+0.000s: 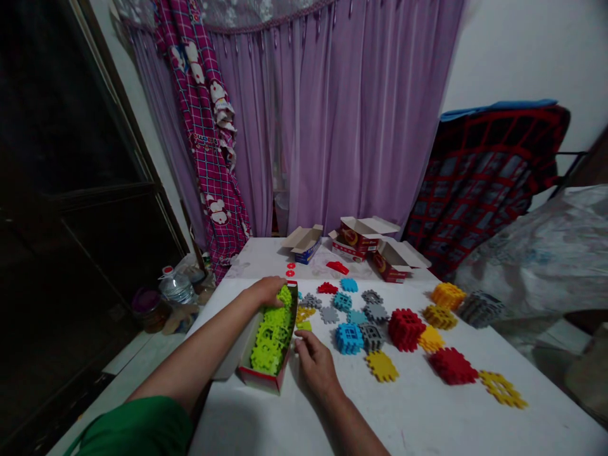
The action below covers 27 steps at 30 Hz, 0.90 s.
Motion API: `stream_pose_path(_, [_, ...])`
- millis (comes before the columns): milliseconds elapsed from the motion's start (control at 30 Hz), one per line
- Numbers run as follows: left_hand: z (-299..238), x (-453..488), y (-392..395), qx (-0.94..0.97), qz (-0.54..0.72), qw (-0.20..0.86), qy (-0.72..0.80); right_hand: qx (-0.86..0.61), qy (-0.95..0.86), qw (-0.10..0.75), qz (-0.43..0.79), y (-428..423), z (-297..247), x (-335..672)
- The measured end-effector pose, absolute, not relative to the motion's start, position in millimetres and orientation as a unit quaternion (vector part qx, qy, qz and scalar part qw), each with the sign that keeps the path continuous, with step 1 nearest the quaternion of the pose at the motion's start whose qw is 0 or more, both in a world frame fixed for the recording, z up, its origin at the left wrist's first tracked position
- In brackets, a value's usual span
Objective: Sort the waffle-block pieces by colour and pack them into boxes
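A long red-and-white cardboard box (262, 380) stands on the table, packed with lime-green interlocking building blocks (268, 342). My left hand (268, 291) reaches over its far end, fingers bent down onto the green blocks there; the fingertips are partly hidden. Beside the box's right wall is my right hand (317, 366), its thumb and forefinger slightly apart and nothing visible between them. Just beyond those fingertips lies a loose lime-green block (304, 325). Yellow pieces (304, 314) lie behind it, close to the box.
Blue blocks (349, 339), grey blocks (371, 337), red blocks (406, 329) and yellow pieces (382, 366) are spread across the table's middle and right. At the back stand a blue open box (308, 252) and several red open boxes (389, 269). A curtain (351, 126) hangs behind.
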State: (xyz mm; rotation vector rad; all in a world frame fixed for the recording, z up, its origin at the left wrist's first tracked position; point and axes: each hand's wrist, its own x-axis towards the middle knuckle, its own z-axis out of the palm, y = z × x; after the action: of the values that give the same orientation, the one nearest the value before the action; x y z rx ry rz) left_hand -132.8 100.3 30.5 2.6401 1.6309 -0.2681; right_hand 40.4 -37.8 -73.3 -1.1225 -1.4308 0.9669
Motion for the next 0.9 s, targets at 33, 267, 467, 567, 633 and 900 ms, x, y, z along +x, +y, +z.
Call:
stream_pose_path(33, [29.9,-135.1,99.5,0.848,-0.08,0.015,0.523,-0.458,-0.602,0.513,0.405,-36.7,-71.8,35.6])
stream_pose_path(267, [26.8,-145.9,97.0,0.845,-0.056,0.022,0.531,-0.513,-0.608,0.464,0.39,-27.3,-65.5,21.1])
stream_pose_path(467, [28.1,-144.8,94.8,0.845,-0.061,0.025,0.53,-0.574,-0.583,0.411,0.401,-16.3,-64.1,10.7])
stream_pose_path(567, [29.1,-142.9,93.6,0.847,-0.069,0.026,0.526,-0.569,-0.582,0.411,0.41,-13.7,-69.6,8.1])
stream_pose_path(633, [29.1,-142.1,92.6,0.851,-0.067,0.033,0.519,-0.56,-0.582,0.42,0.413,-12.7,-74.1,7.7])
stream_pose_path(900, [31.1,-142.5,90.5,0.856,-0.078,0.054,0.508,-0.55,-0.591,0.423,0.412,-12.3,-78.6,10.0])
